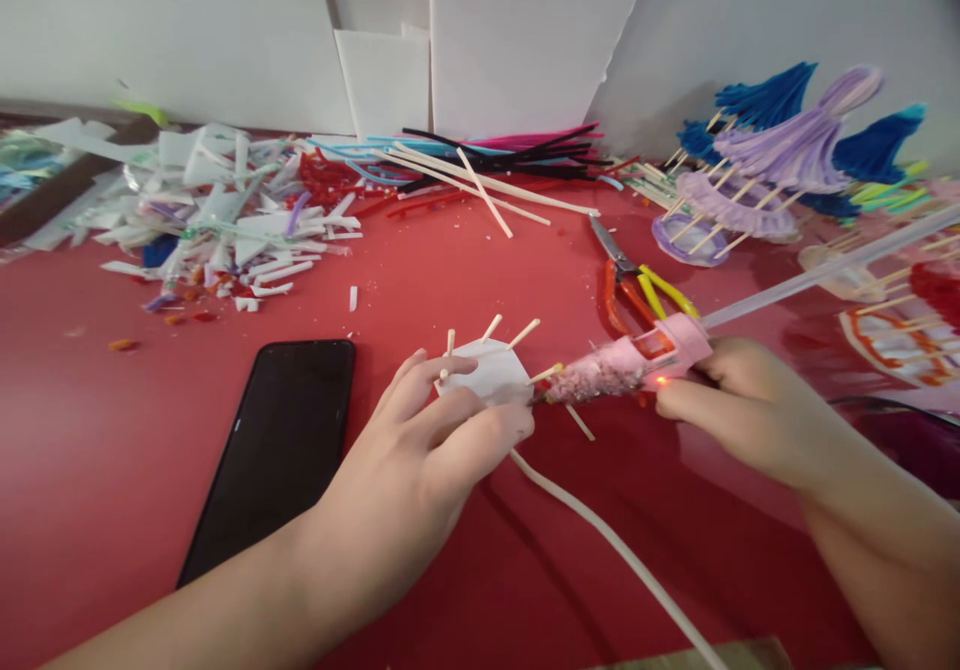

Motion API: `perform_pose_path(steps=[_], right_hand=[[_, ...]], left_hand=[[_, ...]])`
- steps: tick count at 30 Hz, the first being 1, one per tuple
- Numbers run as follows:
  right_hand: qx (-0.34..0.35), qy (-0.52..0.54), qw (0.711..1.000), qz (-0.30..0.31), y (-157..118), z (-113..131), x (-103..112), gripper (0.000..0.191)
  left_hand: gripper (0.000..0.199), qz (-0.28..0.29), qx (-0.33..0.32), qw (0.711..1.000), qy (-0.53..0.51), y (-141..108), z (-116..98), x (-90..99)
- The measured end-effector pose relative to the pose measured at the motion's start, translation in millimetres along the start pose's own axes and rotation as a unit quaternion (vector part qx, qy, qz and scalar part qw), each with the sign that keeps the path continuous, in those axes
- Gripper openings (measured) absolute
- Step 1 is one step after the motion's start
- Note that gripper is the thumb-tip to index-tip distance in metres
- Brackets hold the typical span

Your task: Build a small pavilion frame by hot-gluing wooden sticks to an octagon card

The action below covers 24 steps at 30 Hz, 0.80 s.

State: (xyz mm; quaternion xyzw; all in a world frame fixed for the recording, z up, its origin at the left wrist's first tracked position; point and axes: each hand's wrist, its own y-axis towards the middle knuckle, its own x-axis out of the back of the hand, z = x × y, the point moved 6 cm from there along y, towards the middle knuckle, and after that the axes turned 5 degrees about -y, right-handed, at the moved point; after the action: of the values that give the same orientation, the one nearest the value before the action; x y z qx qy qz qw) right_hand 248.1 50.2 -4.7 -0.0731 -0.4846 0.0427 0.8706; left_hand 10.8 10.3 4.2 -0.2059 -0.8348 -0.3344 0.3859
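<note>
My left hand [427, 440] holds a small white disc [491, 375] steady, its fingers curled over the near and left edges. Several short wooden sticks [523, 332] poke out around the disc's rim. From beneath my fingers a white pipe cleaner [600, 525] trails to the lower right. Wrapped around a pink hot glue gun [622, 365] is my right hand [739, 410]; a small orange light glows on the gun. Its crusted nozzle points left, at the disc's right edge by one stick. A long translucent glue stick [825, 272] juts from its back. The thumb tip of my left hand is close to the nozzle.
A black phone [274, 450] lies left of my left hand. Pliers [619, 268] with red and yellow handles lie behind the glue gun. White scraps [217, 210] are heaped at back left, pipe cleaners [510, 155] at back centre. Fuzzy stick-built models [787, 155] stand at right.
</note>
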Motion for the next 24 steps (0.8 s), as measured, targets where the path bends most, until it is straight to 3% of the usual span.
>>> perform_pose_path(steps=[2, 4, 8, 11, 14, 18, 20, 22, 24], right_hand=[[-0.04, -0.022, 0.999, 0.016, 1.5, -10.0, 1.7, 0.028], [-0.066, -0.016, 0.998, -0.014, 3.5, -14.6, 9.3, 0.026], [-0.034, 0.02, 0.991, -0.126, 9.4, -7.1, 22.4, 0.031], [-0.01, -0.049, 0.984, -0.172, 14.2, -3.9, 19.1, 0.035], [0.063, -0.147, 0.964, -0.212, 13.9, 5.1, 13.5, 0.031], [0.222, -0.169, 0.896, -0.344, -14.0, 41.3, 19.7, 0.014], [0.315, -0.11, 0.885, -0.325, -31.2, 64.9, 16.3, 0.005], [0.394, -0.064, 0.882, -0.251, -44.9, 87.3, 4.6, 0.01], [0.419, -0.03, 0.887, -0.192, -52.0, 100.9, -8.9, 0.015]], left_hand=[[0.033, 0.0, -0.003, 1.0, 0.0, -0.1, -0.1, -0.1], [0.034, -0.002, -0.005, 1.0, 0.0, 0.3, -0.5, 0.1], [0.033, -0.005, -0.002, 1.0, -0.002, 1.0, -0.5, 0.0], [0.032, -0.016, 0.003, 1.0, -0.003, 1.0, 0.4, 0.5], [0.032, -0.018, 0.009, 1.0, -0.003, 1.3, 1.9, 0.4], [0.04, -0.02, 0.009, 1.0, -0.001, 3.5, 1.8, 0.3], [0.042, -0.038, -0.001, 0.999, -0.01, 4.7, 0.6, 1.4], [0.045, -0.059, -0.009, 0.998, -0.023, 5.2, -0.2, 2.5], [0.05, -0.07, -0.01, 0.997, -0.03, 4.7, 0.3, 2.5]])
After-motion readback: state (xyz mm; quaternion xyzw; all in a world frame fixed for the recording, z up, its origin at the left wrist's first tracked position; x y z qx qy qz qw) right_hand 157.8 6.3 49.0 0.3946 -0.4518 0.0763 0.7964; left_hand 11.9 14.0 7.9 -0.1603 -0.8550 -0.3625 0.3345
